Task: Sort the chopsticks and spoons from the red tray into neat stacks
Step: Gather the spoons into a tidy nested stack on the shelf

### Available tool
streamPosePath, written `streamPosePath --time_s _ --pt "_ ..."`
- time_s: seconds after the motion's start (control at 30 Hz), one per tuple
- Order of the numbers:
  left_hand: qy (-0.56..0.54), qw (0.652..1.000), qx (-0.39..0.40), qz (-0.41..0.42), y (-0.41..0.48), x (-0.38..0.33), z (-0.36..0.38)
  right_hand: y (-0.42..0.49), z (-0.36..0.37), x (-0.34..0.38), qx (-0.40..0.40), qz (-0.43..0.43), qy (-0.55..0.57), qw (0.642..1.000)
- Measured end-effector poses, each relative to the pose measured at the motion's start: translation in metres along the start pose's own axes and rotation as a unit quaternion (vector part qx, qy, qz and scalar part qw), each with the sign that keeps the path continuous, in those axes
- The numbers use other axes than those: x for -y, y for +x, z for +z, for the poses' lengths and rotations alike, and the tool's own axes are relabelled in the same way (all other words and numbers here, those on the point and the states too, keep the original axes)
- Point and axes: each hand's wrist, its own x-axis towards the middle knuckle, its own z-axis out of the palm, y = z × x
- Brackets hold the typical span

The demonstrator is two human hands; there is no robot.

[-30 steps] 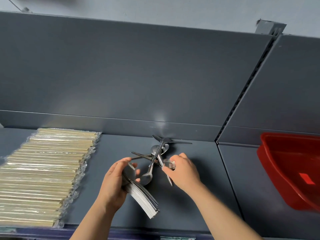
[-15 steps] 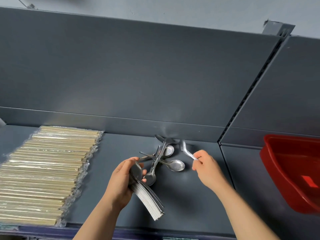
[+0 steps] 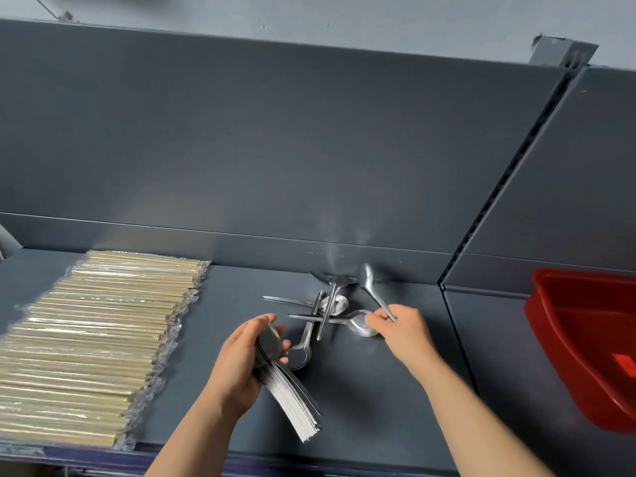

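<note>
Head view, dark grey metal shelf (image 3: 361,401) with an upright back panel (image 3: 275,149).

Counts:
- 1 flat stack of pale chopsticks in clear plastic wrappers (image 3: 93,346), on the left part of the shelf. Pairs too many to count. Long axes run left-right, wrapper ends at the right edge.
- 1 nested stack of steel spoons (image 3: 292,401) in the left hand (image 3: 237,370). Number in the stack cannot be told. Bowls sit in the palm, and the handles fan out toward the viewer and to the right.
- 1 single steel spoon (image 3: 371,290) in the right hand (image 3: 406,330). Its long axis is diagonal, with the bowl far-left near the back panel and the handle end near-right.
- At least 4 loose steel spoons (image 3: 328,313) lying crossed on the shelf between the hands, near the back panel. Their handles point several ways: 2 run roughly left-right and 2 roughly front-back.
- 1 red plastic tray (image 3: 578,366) on the next shelf section at right, well apart from the spoons.

Hands:
- Left fingers (image 3: 266,320) are curled round the bowl end of the nested stack, thumb on the near side.
- Right fingers (image 3: 377,320) and thumb pinch the single spoon's handle end, just beside the bowl of 1 loose spoon.
</note>
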Motion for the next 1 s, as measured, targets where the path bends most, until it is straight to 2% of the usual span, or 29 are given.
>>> streamPosePath --time_s 0.17,0.3,0.37,0.43,0.53,0.6,0.83,1.0 --pt "0.006 1.000 0.026 -0.001 -0.001 0.000 0.008 -0.004 -0.052 0.014 0.026 -0.044 0.081 0.995" --pt "0.037 0.993 0.106 -0.032 -0.007 0.005 0.027 -0.010 -0.076 0.025 0.155 -0.043 0.112 0.981" --pt "0.044 0.985 0.160 -0.054 -0.012 0.011 0.038 -0.017 -0.071 0.028 0.225 -0.031 0.123 0.966" --pt "0.045 0.975 0.208 -0.068 -0.018 0.018 0.048 -0.024 -0.055 0.029 0.258 -0.009 0.142 0.956" --pt "0.047 0.962 0.259 -0.073 -0.026 0.027 0.058 -0.033 -0.028 0.028 0.242 0.017 0.179 0.953" --pt "0.052 0.961 0.263 -0.068 -0.028 0.031 0.059 -0.038 -0.016 0.026 0.217 0.021 0.193 0.957" --pt "0.065 0.969 0.232 -0.050 -0.028 0.037 0.050 -0.059 0.009 0.021 0.182 -0.012 0.200 0.963" --pt "0.018 0.981 0.183 -0.061 -0.023 0.038 0.040 -0.065 0.013 0.023 0.133 -0.007 0.179 0.975"
